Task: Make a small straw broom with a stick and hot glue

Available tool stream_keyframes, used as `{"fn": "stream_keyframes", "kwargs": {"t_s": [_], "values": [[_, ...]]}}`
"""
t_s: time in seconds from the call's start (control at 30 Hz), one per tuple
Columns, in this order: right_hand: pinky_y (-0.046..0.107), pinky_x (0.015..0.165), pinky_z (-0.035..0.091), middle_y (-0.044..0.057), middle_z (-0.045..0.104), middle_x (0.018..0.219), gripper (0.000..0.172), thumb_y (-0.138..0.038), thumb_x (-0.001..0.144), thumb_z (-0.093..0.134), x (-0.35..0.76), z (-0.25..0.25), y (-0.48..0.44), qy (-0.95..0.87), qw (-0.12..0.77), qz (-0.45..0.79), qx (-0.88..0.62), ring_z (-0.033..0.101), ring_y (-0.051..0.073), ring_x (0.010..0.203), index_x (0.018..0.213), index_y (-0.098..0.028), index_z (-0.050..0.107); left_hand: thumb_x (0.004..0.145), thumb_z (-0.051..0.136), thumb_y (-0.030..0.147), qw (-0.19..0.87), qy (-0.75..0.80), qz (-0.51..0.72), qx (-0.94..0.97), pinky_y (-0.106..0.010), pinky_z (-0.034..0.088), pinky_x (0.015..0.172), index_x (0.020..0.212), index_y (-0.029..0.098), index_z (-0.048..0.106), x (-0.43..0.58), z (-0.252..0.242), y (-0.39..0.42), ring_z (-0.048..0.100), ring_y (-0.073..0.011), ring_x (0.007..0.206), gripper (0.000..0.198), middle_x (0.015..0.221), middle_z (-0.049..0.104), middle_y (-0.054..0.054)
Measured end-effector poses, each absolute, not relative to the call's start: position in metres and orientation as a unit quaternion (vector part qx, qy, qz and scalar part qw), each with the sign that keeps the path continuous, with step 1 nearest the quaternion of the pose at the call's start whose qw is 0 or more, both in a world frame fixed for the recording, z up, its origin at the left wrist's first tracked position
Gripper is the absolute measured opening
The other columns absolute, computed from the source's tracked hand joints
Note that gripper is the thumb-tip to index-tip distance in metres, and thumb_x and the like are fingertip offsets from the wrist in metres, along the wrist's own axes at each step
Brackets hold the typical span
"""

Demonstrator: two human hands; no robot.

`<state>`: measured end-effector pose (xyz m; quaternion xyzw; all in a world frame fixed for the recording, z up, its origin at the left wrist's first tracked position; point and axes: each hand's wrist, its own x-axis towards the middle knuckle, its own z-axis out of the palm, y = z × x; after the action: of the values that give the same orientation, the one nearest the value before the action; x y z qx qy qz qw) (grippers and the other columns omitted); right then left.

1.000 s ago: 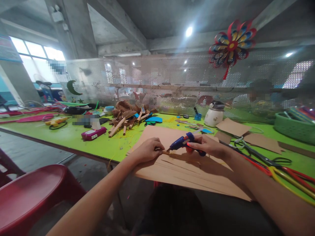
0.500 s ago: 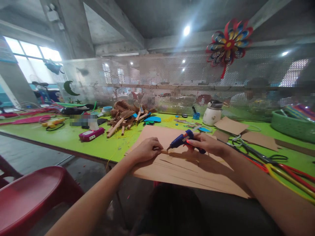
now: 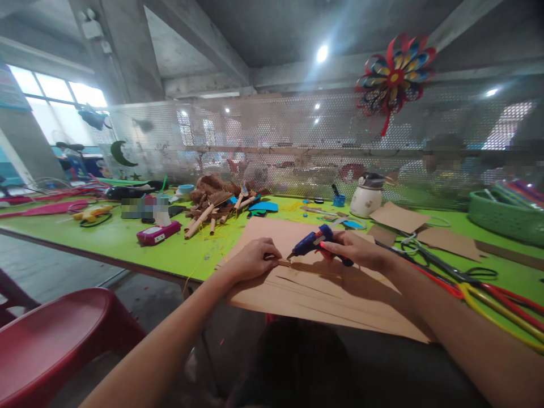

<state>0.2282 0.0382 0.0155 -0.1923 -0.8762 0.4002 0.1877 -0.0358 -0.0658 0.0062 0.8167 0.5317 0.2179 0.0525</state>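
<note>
My right hand (image 3: 346, 247) is wrapped round a dark blue glue gun (image 3: 309, 242), its nozzle pointing down and to the left. The nozzle tip is at a thin brown paper strip (image 3: 287, 262); whether they touch I cannot tell. At the strip's left end, my left hand (image 3: 256, 258) pinches it with closed fingers. Both hands are over a large sheet of brown cardboard (image 3: 267, 292) that reaches past the table's front edge. A yellow string runs along the strip to the right. Dark slits or slivers show on the cardboard nearer to me.
Rolled brown paper pieces (image 3: 208, 212) are heaped on the green table (image 3: 123, 229), behind a purple box (image 3: 158, 233). To the right lie large scissors (image 3: 461, 277), cardboard scraps (image 3: 450, 241) and a green basket (image 3: 505, 218). A white jar (image 3: 366, 196) stands behind. A red stool (image 3: 63, 334) is at lower left.
The glue gun and my right hand have shifted very slightly to the left along the strip. My left hand stays in place.
</note>
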Motion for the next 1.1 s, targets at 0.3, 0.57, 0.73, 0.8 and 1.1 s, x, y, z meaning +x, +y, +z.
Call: {"fn": "stream_keyframes", "kwargs": {"t_s": [0.3, 0.57, 0.73, 0.8, 1.1], "values": [[0.027, 0.058, 0.038, 0.003, 0.057, 0.068, 0.04, -0.051, 0.088, 0.047, 0.228, 0.0171, 0.0366, -0.876, 0.183, 0.398, -0.205, 0.049, 0.013, 0.063, 0.078, -0.014, 0.059, 0.084, 0.056, 0.024, 0.053, 0.533, 0.22, 0.815, -0.026, 0.043, 0.076, 0.09, 0.016, 0.072, -0.0355, 0.006, -0.0666, 0.057, -0.0161, 0.081, 0.019, 0.09, 0.062, -0.007], [0.03, 0.068, 0.043, 0.007, 0.062, 0.079, 0.037, -0.049, 0.088, 0.049, 0.2295, 0.0146, 0.0388, -0.863, 0.186, 0.431, -0.185, 0.057, 0.016, 0.072, 0.084, -0.013, 0.06, 0.083, 0.057, 0.023, 0.053, 0.528, 0.22, 0.818, -0.026, 0.042, 0.077, 0.089, 0.017, 0.072, -0.0371, 0.0048, -0.065, 0.056, -0.016, 0.081, 0.017, 0.089, 0.062, -0.006], [0.028, 0.064, 0.041, 0.005, 0.06, 0.074, 0.036, -0.048, 0.088, 0.049, 0.2298, 0.018, 0.0365, -0.871, 0.188, 0.413, -0.188, 0.055, 0.014, 0.069, 0.082, -0.014, 0.059, 0.083, 0.057, 0.024, 0.055, 0.528, 0.222, 0.818, -0.026, 0.043, 0.076, 0.089, 0.016, 0.072, -0.0374, 0.0041, -0.0645, 0.056, -0.016, 0.081, 0.018, 0.089, 0.062, -0.007], [0.026, 0.058, 0.038, 0.003, 0.059, 0.07, 0.036, -0.048, 0.088, 0.049, 0.2299, 0.0192, 0.0357, -0.876, 0.187, 0.402, -0.19, 0.051, 0.013, 0.063, 0.082, -0.014, 0.058, 0.083, 0.057, 0.023, 0.055, 0.529, 0.223, 0.817, -0.027, 0.043, 0.076, 0.089, 0.016, 0.072, -0.0371, 0.0044, -0.065, 0.056, -0.0159, 0.081, 0.018, 0.089, 0.062, -0.007], [0.026, 0.053, 0.035, -0.001, 0.053, 0.061, 0.034, -0.049, 0.088, 0.048, 0.2297, 0.0203, 0.0348, -0.876, 0.182, 0.401, -0.198, 0.048, 0.011, 0.057, 0.084, -0.015, 0.054, 0.083, 0.057, 0.022, 0.054, 0.53, 0.223, 0.817, -0.027, 0.043, 0.078, 0.09, 0.015, 0.072, -0.0369, 0.0044, -0.0648, 0.057, -0.0163, 0.082, 0.018, 0.09, 0.062, -0.007]]}}
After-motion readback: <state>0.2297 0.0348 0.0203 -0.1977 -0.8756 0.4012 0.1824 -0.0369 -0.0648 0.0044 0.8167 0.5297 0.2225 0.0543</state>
